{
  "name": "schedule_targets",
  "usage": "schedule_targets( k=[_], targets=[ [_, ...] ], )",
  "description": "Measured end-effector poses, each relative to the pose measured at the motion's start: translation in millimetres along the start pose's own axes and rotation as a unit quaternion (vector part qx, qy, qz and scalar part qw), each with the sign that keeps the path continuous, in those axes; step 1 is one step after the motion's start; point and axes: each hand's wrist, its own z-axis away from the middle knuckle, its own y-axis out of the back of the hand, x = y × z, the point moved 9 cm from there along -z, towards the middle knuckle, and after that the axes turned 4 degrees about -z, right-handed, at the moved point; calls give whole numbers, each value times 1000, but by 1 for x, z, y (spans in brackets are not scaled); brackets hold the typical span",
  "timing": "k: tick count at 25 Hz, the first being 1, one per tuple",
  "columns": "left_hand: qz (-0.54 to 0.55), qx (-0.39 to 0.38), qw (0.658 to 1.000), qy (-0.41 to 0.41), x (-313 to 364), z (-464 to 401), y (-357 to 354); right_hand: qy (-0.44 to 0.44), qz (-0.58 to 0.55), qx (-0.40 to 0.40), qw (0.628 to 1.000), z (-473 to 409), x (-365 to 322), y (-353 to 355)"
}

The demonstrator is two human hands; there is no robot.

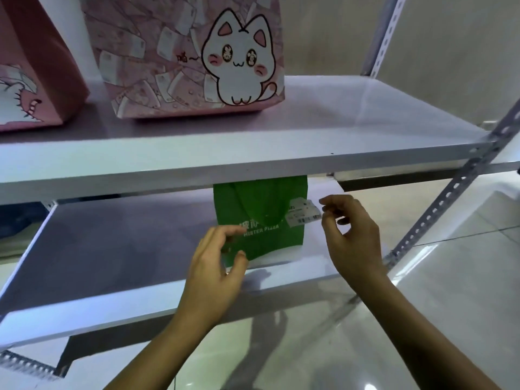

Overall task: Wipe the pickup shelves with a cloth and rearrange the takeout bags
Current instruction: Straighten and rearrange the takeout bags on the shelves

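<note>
The upper shelf (253, 161) hides the top of the green bag (261, 218), handles included. Its white receipt (302, 213) is too blurred to read, and the left hand (216, 266) covers the bag's lower left corner. The cat bag (191, 57) loses its top to the frame edge; the second pink bag (33, 74), possibly matching, is cut off at the left
</note>
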Motion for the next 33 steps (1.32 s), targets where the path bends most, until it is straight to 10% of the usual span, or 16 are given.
schedule_targets(
  k=[7,16,33],
  targets=[
    [52,79,983,157,-80,-17,-17,-157,-50,-85,983,-23,94,-46],
    [83,32,987,131,-83,-36,-35,-169,-111,-132,970,-25,96,-76],
    [67,-152,986,-25,67,29,-89,-240,-177,116,947,96,91,132]
  ],
)
